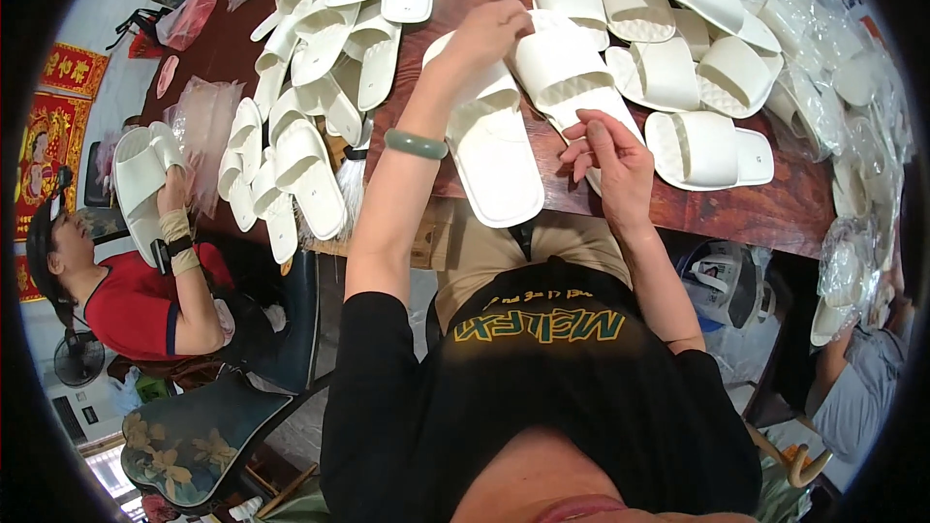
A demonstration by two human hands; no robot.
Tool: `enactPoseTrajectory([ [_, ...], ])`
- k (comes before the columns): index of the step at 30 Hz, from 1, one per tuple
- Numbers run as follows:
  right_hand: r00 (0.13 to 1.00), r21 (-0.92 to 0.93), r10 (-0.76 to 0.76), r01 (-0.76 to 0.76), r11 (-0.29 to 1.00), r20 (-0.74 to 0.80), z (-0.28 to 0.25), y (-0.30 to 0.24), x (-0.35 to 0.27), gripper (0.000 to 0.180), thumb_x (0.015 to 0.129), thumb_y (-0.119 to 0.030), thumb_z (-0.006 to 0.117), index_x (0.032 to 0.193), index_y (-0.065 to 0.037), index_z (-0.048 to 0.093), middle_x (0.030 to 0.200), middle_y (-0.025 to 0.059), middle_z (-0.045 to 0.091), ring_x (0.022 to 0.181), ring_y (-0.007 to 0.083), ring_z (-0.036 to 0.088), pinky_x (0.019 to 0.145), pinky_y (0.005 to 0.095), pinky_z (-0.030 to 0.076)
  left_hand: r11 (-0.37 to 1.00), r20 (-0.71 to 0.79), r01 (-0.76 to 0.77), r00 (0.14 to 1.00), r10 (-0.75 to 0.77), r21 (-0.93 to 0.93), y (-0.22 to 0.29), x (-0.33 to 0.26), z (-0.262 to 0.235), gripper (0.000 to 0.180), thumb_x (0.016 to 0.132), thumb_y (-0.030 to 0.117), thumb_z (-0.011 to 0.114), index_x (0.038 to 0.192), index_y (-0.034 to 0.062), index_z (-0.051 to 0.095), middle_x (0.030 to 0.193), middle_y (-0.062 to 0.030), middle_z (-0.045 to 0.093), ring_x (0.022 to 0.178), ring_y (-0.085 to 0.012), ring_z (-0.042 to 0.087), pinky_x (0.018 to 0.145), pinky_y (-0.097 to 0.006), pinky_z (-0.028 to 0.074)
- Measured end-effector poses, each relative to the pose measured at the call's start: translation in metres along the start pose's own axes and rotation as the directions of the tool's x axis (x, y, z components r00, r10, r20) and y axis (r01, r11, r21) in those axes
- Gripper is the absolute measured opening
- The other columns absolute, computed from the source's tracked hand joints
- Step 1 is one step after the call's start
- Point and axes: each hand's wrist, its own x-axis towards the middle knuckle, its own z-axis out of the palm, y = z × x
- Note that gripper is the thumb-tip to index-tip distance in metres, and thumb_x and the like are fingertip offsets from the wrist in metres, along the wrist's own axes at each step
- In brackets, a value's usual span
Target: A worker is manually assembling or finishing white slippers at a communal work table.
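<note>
Two white slide slippers lie side by side before me at the table's near edge. The left slipper (496, 160) has its heel sticking out past the edge. My left hand (492, 37), a green bangle on its wrist, is over that slipper's toe. Its fingers bend down together at the gap toward the right slipper (572, 73); their tips and anything in them are hidden. Beside the right slipper's heel is my right hand (616, 163), palm partly turned up. Its fingers are loosely bent and apart, and I see nothing held in them.
White slippers (325, 48) lie heaped on the left of the dark red table (756, 218), with more (668, 68) on the right. Plastic-wrapped slippers (852, 145) pile up at the far right. At left, a person in red (160, 305) holds slippers beside clear plastic bags (205, 136).
</note>
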Motion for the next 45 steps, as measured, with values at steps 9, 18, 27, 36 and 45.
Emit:
enactPoseTrajectory([
  [9, 0.987, -0.752, -0.132, 0.158, 0.640, 0.095, -0.025, -0.015, 0.001, 0.024, 0.088, -0.015, 0.048, 0.077, 0.003, 0.060, 0.075, 0.0190, 0.061, 0.067, 0.0284, 0.061, 0.063, 0.0337, 0.047, 0.987, 0.044, 0.159, 0.986, -0.159, -0.011, -0.004, 0.005, 0.025, 0.022, 0.088, 0.018, 0.051, 0.081, -0.0018, 0.055, 0.065, -0.0050, 0.051, 0.058, -0.0145, 0.045, 0.055, -0.030, 0.037],
  [18, 0.968, -0.963, -0.025, 0.250, 0.102, 0.248, -0.010, -0.012, 0.040, 0.029, 0.084, -0.020, 0.046, 0.071, 0.001, 0.061, 0.066, 0.0232, 0.059, 0.064, 0.0378, 0.060, 0.062, 0.0465, 0.047, 0.974, 0.048, 0.216, 0.976, -0.213, -0.064, 0.001, 0.004, 0.023, 0.024, 0.087, 0.019, 0.051, 0.079, -0.0023, 0.058, 0.064, -0.0093, 0.055, 0.059, -0.0169, 0.050, 0.057, -0.031, 0.040],
  [27, 0.934, -0.975, -0.288, 0.222, 0.002, 0.212, -0.006, 0.032, 0.083, 0.021, 0.080, -0.019, 0.054, 0.071, -0.002, 0.061, 0.062, 0.0187, 0.061, 0.058, 0.0352, 0.061, 0.056, 0.0457, 0.048, 0.832, 0.126, 0.275, 0.961, -0.245, -0.481, 0.001, 0.007, 0.017, 0.020, 0.090, 0.017, 0.052, 0.089, 0.0011, 0.065, 0.079, -0.0009, 0.063, 0.070, -0.0094, 0.055, 0.063, -0.024, 0.044],
  [36, 0.941, -0.979, -0.286, 0.199, 0.039, 0.180, -0.006, 0.029, 0.076, 0.016, 0.081, -0.020, 0.059, 0.079, -0.004, 0.061, 0.062, 0.0172, 0.060, 0.057, 0.0361, 0.059, 0.054, 0.0462, 0.046, 0.793, 0.083, 0.268, 0.960, -0.267, -0.547, -0.009, 0.007, 0.018, 0.019, 0.089, 0.016, 0.057, 0.088, 0.0003, 0.068, 0.082, -0.0015, 0.065, 0.071, -0.0070, 0.055, 0.064, -0.021, 0.041],
  [45, 0.699, -0.769, -0.641, 0.585, 0.258, 0.316, 0.029, -0.021, 0.122, 0.021, 0.082, -0.012, 0.060, 0.100, 0.000, 0.061, 0.085, 0.0172, 0.065, 0.081, 0.0322, 0.063, 0.071, 0.0382, 0.049, 0.726, -0.229, -0.054, 0.963, -0.145, -0.686, 0.000, -0.001, 0.007, 0.018, 0.089, 0.013, 0.057, 0.091, -0.0020, 0.067, 0.084, -0.0051, 0.066, 0.074, -0.0082, 0.056, 0.065, -0.020, 0.041],
])
